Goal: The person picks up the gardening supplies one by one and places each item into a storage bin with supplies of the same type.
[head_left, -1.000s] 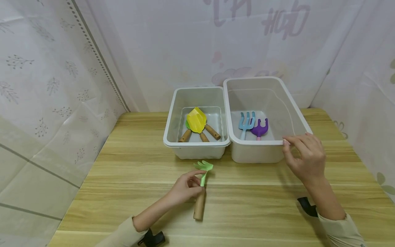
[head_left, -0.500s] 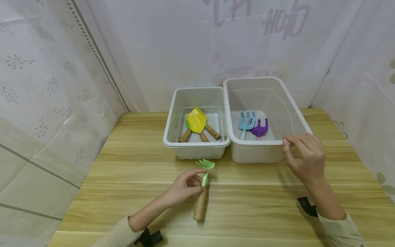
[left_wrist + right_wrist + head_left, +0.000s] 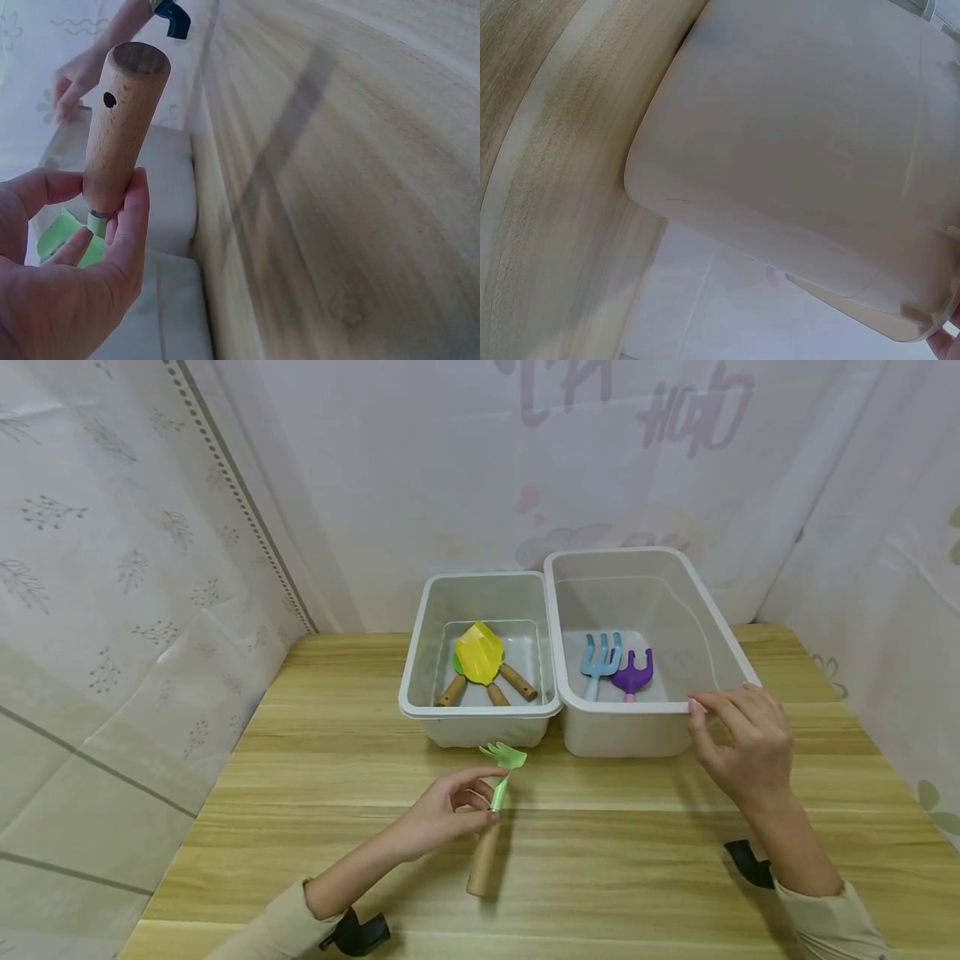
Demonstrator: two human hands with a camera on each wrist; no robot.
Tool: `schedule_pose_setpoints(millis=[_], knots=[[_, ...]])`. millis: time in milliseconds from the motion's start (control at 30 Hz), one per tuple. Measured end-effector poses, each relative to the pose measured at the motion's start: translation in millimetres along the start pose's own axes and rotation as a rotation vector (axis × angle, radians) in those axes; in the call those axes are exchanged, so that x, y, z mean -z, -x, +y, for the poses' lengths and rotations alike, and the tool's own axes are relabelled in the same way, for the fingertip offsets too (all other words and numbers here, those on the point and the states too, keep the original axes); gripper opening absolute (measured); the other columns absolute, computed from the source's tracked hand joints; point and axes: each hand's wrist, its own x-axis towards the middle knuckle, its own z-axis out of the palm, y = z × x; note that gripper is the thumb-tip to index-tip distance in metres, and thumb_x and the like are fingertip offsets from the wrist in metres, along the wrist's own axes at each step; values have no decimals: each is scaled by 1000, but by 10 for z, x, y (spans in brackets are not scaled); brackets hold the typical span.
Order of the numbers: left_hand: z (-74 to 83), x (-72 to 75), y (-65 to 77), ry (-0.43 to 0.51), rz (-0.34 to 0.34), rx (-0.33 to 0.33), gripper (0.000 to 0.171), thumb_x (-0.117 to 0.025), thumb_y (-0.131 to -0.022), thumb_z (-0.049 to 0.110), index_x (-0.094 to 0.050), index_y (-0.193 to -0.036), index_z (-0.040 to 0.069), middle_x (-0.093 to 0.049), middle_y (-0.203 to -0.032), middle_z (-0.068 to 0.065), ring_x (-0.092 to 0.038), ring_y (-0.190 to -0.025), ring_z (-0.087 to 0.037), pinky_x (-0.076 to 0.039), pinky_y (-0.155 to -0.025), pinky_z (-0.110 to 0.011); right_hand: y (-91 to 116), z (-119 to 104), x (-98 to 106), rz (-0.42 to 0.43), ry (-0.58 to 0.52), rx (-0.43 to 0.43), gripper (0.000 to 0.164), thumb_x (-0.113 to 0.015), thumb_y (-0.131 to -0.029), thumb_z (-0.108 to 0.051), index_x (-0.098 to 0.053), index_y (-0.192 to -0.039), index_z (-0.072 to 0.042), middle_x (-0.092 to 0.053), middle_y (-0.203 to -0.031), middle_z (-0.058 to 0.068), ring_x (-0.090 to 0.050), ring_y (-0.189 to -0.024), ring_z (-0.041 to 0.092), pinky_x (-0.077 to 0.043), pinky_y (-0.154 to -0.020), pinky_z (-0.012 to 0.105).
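A small green hand rake point(image 3: 484, 860) with a wooden handle is pinched near its neck by my left hand point(image 3: 448, 810). In the left wrist view, thumb and fingers hold the handle point(image 3: 124, 135) where it meets the green metal, and the handle's shadow falls on the table. My right hand point(image 3: 746, 739) grips the near right corner of the larger white bin point(image 3: 622, 731), thumb outside the rim. Inside that bin lie a light blue fork point(image 3: 600, 658) and a purple fork point(image 3: 632, 677). The right wrist view shows mostly the bin's outer wall point(image 3: 780, 142).
Against the larger bin stands a smaller white bin point(image 3: 483, 731). It holds a yellow shovel point(image 3: 478, 653) lying over other wooden-handled tools, one with a green part showing. Both bins stand toward the back of the wooden table point(image 3: 300, 827), before a printed curtain point(image 3: 420, 468).
My left hand has lifted the green rake slightly and its head has shifted a little up and right. The right hand has stayed on the bin's corner.
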Motion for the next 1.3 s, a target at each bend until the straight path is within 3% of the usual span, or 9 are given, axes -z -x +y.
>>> schedule_pose_setpoints(millis=[200,500,800,1300], knots=[[71,1,-7,-14,-19,-21,58,-70,-93,3,-52,-147,-9,-64,-113,-19,-65,-96,-11,-56,-82,-17,1,0,0,5,-3,3,50,-58,-102,-37,-79,-89,6,-75,-78,24,-63,-67,41,-38,-116,21],[181,31,-19,-62,-64,-70,56,-71,-95,5,-55,-148,-3,-67,-116,-26,-67,-99,-7,-56,-90,-23,3,-1,5,2,6,5,50,-58,-102,-37,-79,-90,7,-75,-79,24,-64,-68,42,-38,-117,22],[293,54,-30,-95,-74,-116,56,-72,-95,4,-55,-147,-6,-69,-114,-25,-67,-100,-9,-57,-93,-24,6,9,-5,10,7,12,50,-58,-102,-37,-79,-88,7,-75,-78,24,-64,-67,43,-37,-116,20],[471,75,-59,-111,-72,-127,56,-71,-94,5,-56,-148,-1,-69,-115,-23,-66,-102,-12,-56,-96,-23,6,4,-3,5,12,13,48,-58,-101,-35,-79,-89,7,-75,-78,23,-64,-68,42,-37,-116,20]])
